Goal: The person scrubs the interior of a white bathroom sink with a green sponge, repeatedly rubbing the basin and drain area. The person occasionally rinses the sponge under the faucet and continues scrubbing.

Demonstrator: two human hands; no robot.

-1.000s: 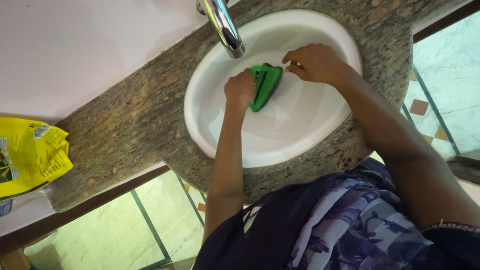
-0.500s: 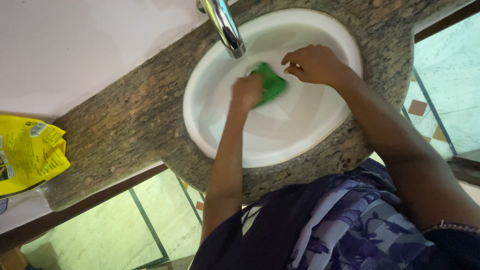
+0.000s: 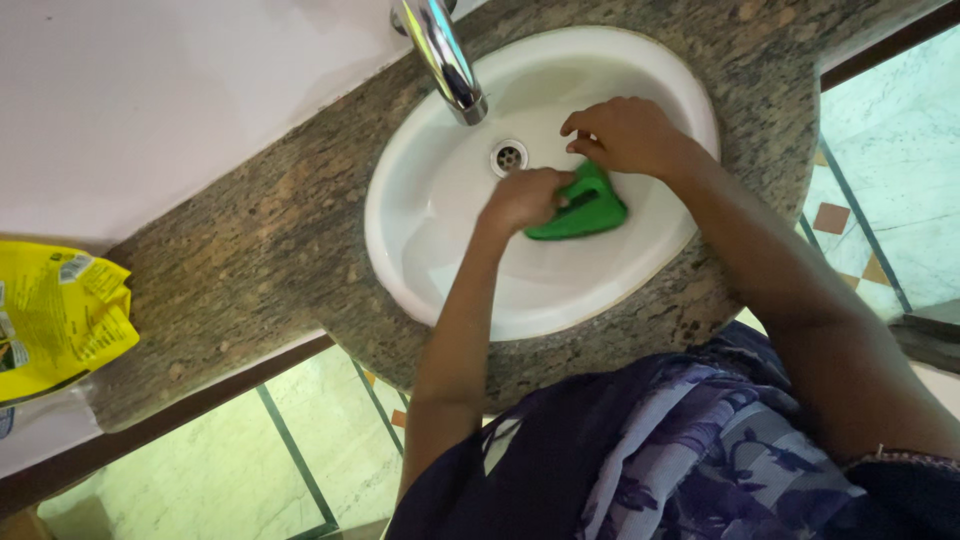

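Scrubbing inside the basin, both hands in the bowl.

Worktop [image 3: 250,260] is carrying the white basin [image 3: 450,270]; tap [image 3: 440,55] not running, drain [image 3: 509,156] showing. Left hand [image 3: 525,200] is gripping the green scrubber [image 3: 585,210], pressing it on the bowl's right side. Right hand [image 3: 625,135] is curling loosely, holding nothing, touching the scrubber's top edge. No foam showing; progress unclear.

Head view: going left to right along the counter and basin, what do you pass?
Yellow packet → bare granite counter → white basin's left rim → chrome tap → left hand → green scrubber → right hand → tiled floor.
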